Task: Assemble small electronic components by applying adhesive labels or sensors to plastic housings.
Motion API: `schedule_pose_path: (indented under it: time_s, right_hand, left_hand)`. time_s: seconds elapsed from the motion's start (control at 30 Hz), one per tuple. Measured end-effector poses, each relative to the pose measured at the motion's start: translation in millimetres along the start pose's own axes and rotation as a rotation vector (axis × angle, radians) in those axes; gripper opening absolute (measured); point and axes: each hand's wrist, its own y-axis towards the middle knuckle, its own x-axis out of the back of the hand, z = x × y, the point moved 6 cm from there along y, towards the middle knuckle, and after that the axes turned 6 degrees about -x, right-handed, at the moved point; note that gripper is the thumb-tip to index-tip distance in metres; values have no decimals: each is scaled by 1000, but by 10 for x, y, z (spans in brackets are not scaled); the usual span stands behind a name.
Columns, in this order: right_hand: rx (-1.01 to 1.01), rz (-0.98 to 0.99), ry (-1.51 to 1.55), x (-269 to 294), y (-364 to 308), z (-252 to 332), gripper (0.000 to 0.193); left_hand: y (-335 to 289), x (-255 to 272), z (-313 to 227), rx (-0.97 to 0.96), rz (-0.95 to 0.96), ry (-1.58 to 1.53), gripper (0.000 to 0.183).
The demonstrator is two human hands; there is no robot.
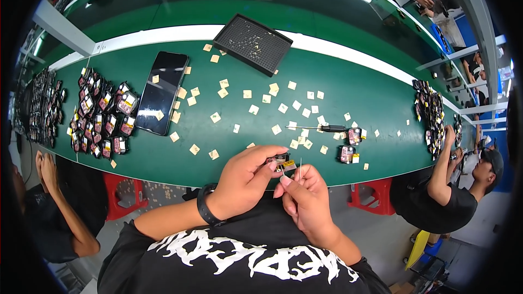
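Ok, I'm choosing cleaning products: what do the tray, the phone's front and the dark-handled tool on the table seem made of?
Tray: probably plastic, matte black, judging by its even colour and gridded floor. Phone: front likely glass, smooth and dark with a faint sheen. Tool: slender pale shaft, probably metal; handle perhaps plastic, too small to be sure.

L grip (242,177) holds blk part (282,159), R grip (306,196) pinches thin metal tool (300,169) by grn table (381,109).
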Motion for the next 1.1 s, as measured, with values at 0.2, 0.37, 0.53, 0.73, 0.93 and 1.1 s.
schedule_pose_path:
  time_s: [0.2, 0.37, 0.53, 0.73, 0.93, 1.1]
  right_hand:
    - [99, -29, -213, -19, 10, 46, 20]
    - [242, -47, -265, 102, -54, 99, 23]
    - [537, -125, -505, 155, -102, 346, 43]
    - [973, -2, -1497, -252, -106, 685, 36]
    - [1012, 79, -1335, -197, -85, 675, 21]
    - [605, -137, -1006, -9, -35, 467, 11]
  left_hand:
    - [15, 24, 10, 25, 28, 139, 34]
    - [7, -13, 69, 108, -90, -273, 34]
    - [4, -19, 69, 134, -53, -199, 35]
    - [-12, -2, 79, 137, -41, -83, 34]
    - [-14, -18, 80, 119, -57, -85, 32]
    - [-22, 1, 135, 120, -87, -101, 30]
